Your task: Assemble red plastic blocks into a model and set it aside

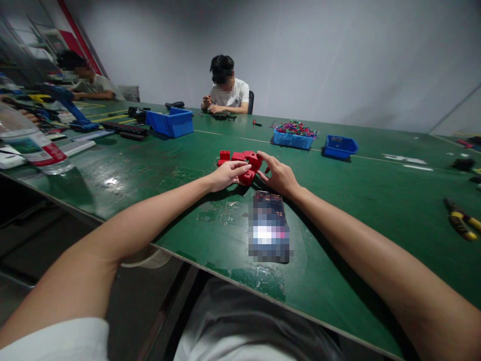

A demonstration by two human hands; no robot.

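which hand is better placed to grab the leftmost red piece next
Probably the left hand: it sits closer to the leftmost red piece, while the right hand is beyond the other red pieces, on their far side.

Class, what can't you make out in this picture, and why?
All in the head view:
Part of the red blocks: hidden by the left hand.
Phone screen: blurred into squares.
Bottle, left side: cut off by the left edge.
Pliers, one handle's end: cut off by the right edge.
Dark parts before the far worker: too small.
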